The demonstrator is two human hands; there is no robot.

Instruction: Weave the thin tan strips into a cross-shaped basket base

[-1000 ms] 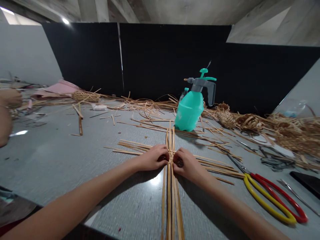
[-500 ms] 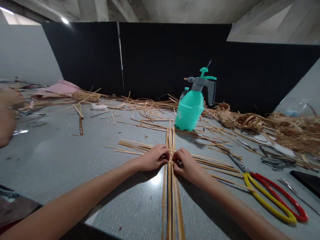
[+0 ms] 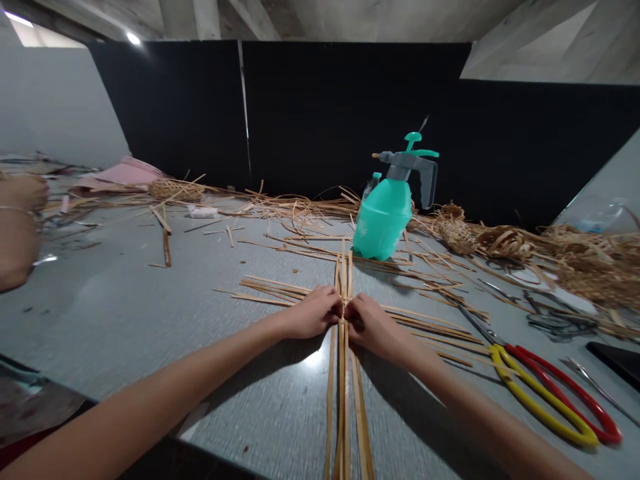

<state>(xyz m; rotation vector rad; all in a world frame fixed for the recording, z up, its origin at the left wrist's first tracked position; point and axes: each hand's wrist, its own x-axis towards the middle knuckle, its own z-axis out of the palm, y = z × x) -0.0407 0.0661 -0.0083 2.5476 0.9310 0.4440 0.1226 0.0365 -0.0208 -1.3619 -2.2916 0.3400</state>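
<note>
Narrow tan bamboo strips [image 3: 344, 400] cross on the grey table, one set running toward me and another lying sideways. Where they cross, my left hand [image 3: 317, 311] pinches the strips from the left, fingers curled. My right hand [image 3: 371, 321] grips the same crossing from the right, its thumb and fingers bent together. The fingertips of both hands almost meet and hide most of the woven centre. Sideways strips [image 3: 273, 291] come out past the left hand, and more strips [image 3: 440, 327] extend past the right one.
A green pump sprayer [image 3: 383, 220] stands behind the crossing. Large scissors [image 3: 545, 393] with red and yellow handles lie at right, near tweezers [image 3: 600, 387] and a black flat object [image 3: 617, 363]. Loose strips and woven pieces [image 3: 500, 241] line the back. Another person's arm [image 3: 17, 230] rests at far left.
My hands stay at the crossing, with the right fingers drawn slightly closer together. The whole view has shifted a little, and some strips at right lie at a slightly different angle.
</note>
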